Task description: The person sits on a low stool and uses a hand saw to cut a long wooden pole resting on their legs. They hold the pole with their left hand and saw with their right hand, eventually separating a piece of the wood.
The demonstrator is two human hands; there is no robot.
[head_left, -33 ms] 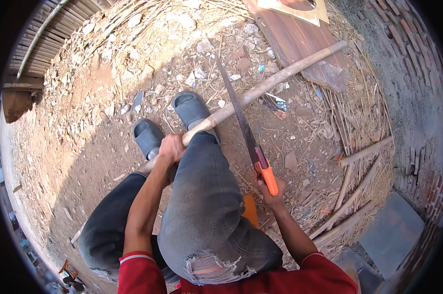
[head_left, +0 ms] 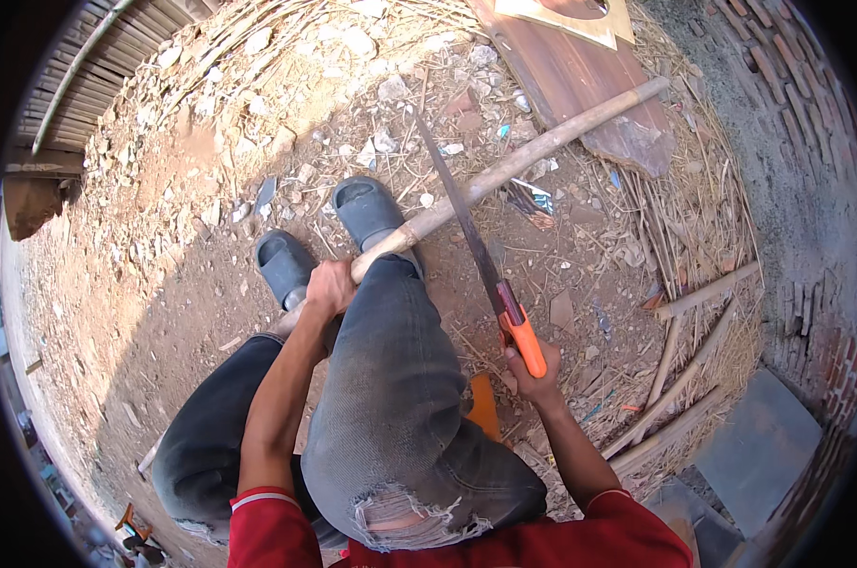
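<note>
A long pale wooden pole [head_left: 533,153] slants from the upper right, over the front of my right shin, down to my left. My left hand [head_left: 330,287] is wrapped round it between my knees. In my right hand [head_left: 535,371] is a handsaw [head_left: 476,241], held by its orange handle. Its narrow dark blade crosses the pole just right of my right foot, with the tip on the far side. Whether the teeth have cut into the wood I cannot tell. An orange object [head_left: 483,407] lies partly hidden beside my right thigh.
The pole's far end rests over a broad brown plank [head_left: 580,71]. Stones and straw litter the dirt ground [head_left: 201,293]. Cut sticks [head_left: 684,379] lie at the right, by grey slabs [head_left: 760,450] and a brick wall [head_left: 807,189]. My feet are in grey clogs [head_left: 364,210].
My right hand and the saw have shifted slightly right and toward me. My left hand and the pole look nearly unmoved.
</note>
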